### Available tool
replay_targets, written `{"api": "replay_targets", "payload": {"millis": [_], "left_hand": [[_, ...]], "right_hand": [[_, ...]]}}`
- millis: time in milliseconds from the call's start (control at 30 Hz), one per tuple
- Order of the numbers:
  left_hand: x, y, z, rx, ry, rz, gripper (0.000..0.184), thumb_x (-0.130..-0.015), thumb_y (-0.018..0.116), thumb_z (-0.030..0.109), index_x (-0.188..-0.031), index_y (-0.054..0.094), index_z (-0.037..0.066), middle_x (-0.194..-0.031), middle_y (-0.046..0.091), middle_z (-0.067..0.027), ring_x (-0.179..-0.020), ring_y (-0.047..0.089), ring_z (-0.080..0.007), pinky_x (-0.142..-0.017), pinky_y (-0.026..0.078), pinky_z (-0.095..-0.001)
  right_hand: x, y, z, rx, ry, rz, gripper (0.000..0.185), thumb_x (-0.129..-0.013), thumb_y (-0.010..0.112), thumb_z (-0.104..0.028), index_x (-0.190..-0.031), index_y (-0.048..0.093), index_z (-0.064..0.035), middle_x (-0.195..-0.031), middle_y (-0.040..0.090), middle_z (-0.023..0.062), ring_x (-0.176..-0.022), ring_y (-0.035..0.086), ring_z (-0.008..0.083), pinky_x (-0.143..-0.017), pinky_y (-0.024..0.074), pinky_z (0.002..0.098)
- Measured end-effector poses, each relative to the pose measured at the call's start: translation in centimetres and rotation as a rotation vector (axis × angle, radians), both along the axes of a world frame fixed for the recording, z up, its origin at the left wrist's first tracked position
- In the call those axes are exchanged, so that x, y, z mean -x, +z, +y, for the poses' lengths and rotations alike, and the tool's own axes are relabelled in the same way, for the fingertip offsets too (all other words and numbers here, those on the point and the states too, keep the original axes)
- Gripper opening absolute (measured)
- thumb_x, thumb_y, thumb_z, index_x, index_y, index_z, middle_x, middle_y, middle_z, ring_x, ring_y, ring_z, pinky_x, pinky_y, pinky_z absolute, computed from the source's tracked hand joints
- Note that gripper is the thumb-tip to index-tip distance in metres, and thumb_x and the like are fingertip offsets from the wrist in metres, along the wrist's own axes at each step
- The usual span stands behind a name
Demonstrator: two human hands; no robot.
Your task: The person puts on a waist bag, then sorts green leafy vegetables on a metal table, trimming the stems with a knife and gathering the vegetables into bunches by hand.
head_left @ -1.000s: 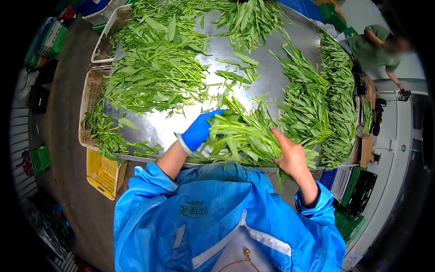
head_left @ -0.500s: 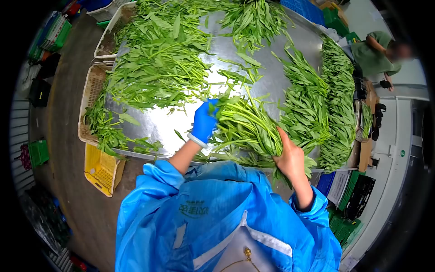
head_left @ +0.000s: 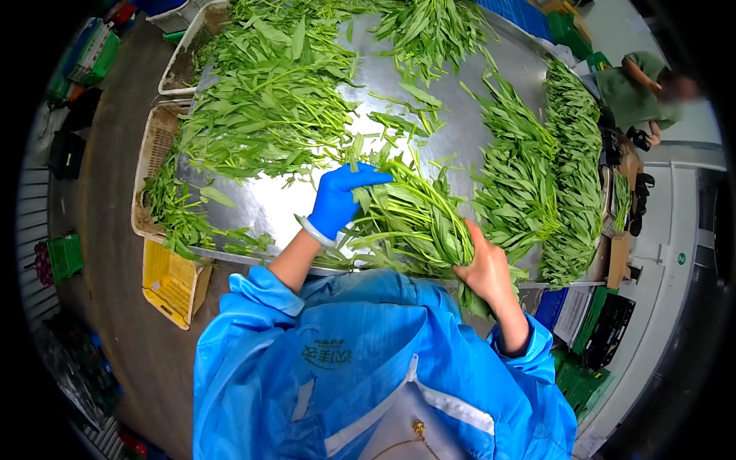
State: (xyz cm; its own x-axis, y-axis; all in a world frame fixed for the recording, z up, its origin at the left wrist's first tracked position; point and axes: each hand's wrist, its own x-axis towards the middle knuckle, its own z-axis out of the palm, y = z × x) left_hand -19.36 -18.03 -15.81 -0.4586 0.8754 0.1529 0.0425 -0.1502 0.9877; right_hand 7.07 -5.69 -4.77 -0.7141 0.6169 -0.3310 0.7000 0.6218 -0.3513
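Observation:
A bunch of water spinach (head_left: 418, 211) lies slanted across the near side of the metal table, its stem ends to the left. My left hand (head_left: 337, 195), in a blue glove, is closed round the stem ends, with one finger stretched over the top; the thumb is hard to see. My bare right hand (head_left: 487, 264) grips the leafy end, thumb on top and the other fingers mostly hidden beneath. Just past my right hand lies a row of neatly laid greens (head_left: 521, 169). Beyond my left hand spreads a loose heap of greens (head_left: 268, 100).
The metal table (head_left: 460, 92) also bears scattered leaves and another pile (head_left: 433, 34) at the far side. Beige crates (head_left: 157, 142) stand along its left edge, with a yellow crate (head_left: 176, 287) below. A person in green (head_left: 632, 92) is at the far right.
My left hand has shifted slightly left, and its fingers have gone from a fist to reaching over the stems. My right hand keeps its hold, moving slightly left.

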Motion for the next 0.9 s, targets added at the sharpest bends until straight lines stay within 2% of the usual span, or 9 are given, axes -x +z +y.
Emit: {"api": "replay_targets", "payload": {"millis": [167, 200, 333, 467, 500, 600, 667, 833, 900], "left_hand": [[2.1, -1.9, -2.1, 0.122, 0.256, -0.624, 0.019, -0.092, 0.057, 0.009, -0.103, 0.07, 0.001, -0.089, 0.069, -0.0016, -0.076, 0.062, -0.0107, -0.071, 0.051, -0.0256], [3.3, -4.4, -2.6, 0.125, 0.41, -0.364, 0.015, -0.09, 0.06, 0.009, -0.098, 0.071, 0.002, -0.089, 0.069, -0.0026, -0.076, 0.063, -0.0111, -0.071, 0.052, -0.0255], [-0.2, -3.8, -2.6, 0.252, -0.064, -0.785, 0.042, -0.089, 0.065, 0.013, -0.128, 0.057, 0.001, -0.11, 0.066, -0.0056, -0.096, 0.061, -0.012, -0.082, 0.051, -0.0277], [-4.3, -1.1, -0.4, 0.327, -0.416, -0.547, 0.05, -0.089, 0.068, 0.018, -0.134, 0.051, 0.003, -0.115, 0.063, -0.0101, -0.098, 0.059, -0.0131, -0.083, 0.05, -0.0288], [-3.2, -1.6, 0.1, 0.657, -0.515, -0.443, 0.049, -0.089, 0.067, 0.019, -0.133, 0.052, 0.004, -0.113, 0.064, -0.0097, -0.092, 0.06, -0.0138, -0.079, 0.05, -0.0285], [-0.2, -11.2, -0.8, 0.438, -0.232, 0.049, 0.036, -0.093, 0.057, 0.017, -0.125, 0.06, 0.002, -0.098, 0.067, -0.0091, -0.084, 0.062, -0.0154, -0.076, 0.051, -0.0281], [4.7, -11.0, -1.8, 0.511, 0.098, -0.359, 0.025, -0.096, 0.053, 0.018, -0.093, 0.066, -0.003, -0.077, 0.065, -0.011, -0.071, 0.06, -0.0156, -0.063, 0.048, -0.0312], [3.8, -6.1, -2.0, 0.424, -0.106, -0.714, 0.03, -0.096, 0.057, 0.029, -0.108, 0.062, 0.001, -0.096, 0.065, -0.0067, -0.094, 0.063, -0.0152, -0.078, 0.053, -0.0272], [0.0, -8.2, -0.7, 0.237, -0.213, -0.458, 0.039, -0.089, 0.067, 0.022, -0.121, 0.059, 0.001, -0.115, 0.062, -0.0104, -0.102, 0.061, -0.0176, -0.084, 0.052, -0.03]], "right_hand": [[-0.5, 0.3, 0.2, 0.171, -0.133, -0.005, 0.083, -0.063, 0.078, -0.009, -0.138, 0.042, -0.0073, -0.099, 0.067, 0.0244, -0.087, 0.065, 0.0424, -0.079, 0.0532, 0.0458], [-0.6, 0.3, 0.4, 0.189, -0.163, 0.001, 0.082, -0.063, 0.077, -0.009, -0.138, 0.042, -0.0064, -0.099, 0.067, 0.0248, -0.087, 0.066, 0.0421, -0.079, 0.0535, 0.0455], [0.0, 0.4, -0.2, 0.111, -0.214, 0.037, 0.086, -0.061, 0.077, -0.006, -0.139, 0.04, -0.001, -0.103, 0.068, 0.0254, -0.094, 0.068, 0.0372, -0.084, 0.0534, 0.0392], [1.0, -0.9, -0.4, -0.047, -0.088, -0.036, 0.088, -0.061, 0.079, -0.007, -0.139, 0.039, -0.001, -0.101, 0.067, 0.0261, -0.093, 0.067, 0.0383, -0.082, 0.0533, 0.0401], [1.0, -0.8, 0.0, -0.019, -0.09, -0.073, 0.085, -0.061, 0.077, -0.005, -0.138, 0.04, -0.0002, -0.101, 0.068, 0.0248, -0.092, 0.068, 0.0359, -0.081, 0.0532, 0.0384], [-1.4, -1.4, 1.8, 0.134, -0.175, 0.072, 0.084, -0.06, 0.079, -0.007, -0.136, 0.045, -0.0069, -0.097, 0.068, 0.0236, -0.084, 0.069, 0.0365, -0.078, 0.054, 0.0405], [-3.0, -1.8, 3.4, 0.488, -0.283, 0.227, 0.069, -0.064, 0.076, -0.004, -0.128, 0.05, 0.0038, -0.097, 0.069, 0.0087, -0.086, 0.065, 0.0187, -0.081, 0.0513, 0.0304], [-4.2, -1.5, 3.5, 1.003, -0.527, 0.178, 0.061, -0.067, 0.076, -0.001, -0.124, 0.055, 0.0009, -0.102, 0.067, 0.0059, -0.09, 0.062, 0.0161, -0.081, 0.0505, 0.0303], [-4.2, -2.6, 3.3, 1.047, -0.516, 0.178, 0.061, -0.067, 0.077, -0.002, -0.124, 0.055, 0.0006, -0.102, 0.067, 0.0058, -0.09, 0.062, 0.0159, -0.081, 0.05, 0.0293]]}}
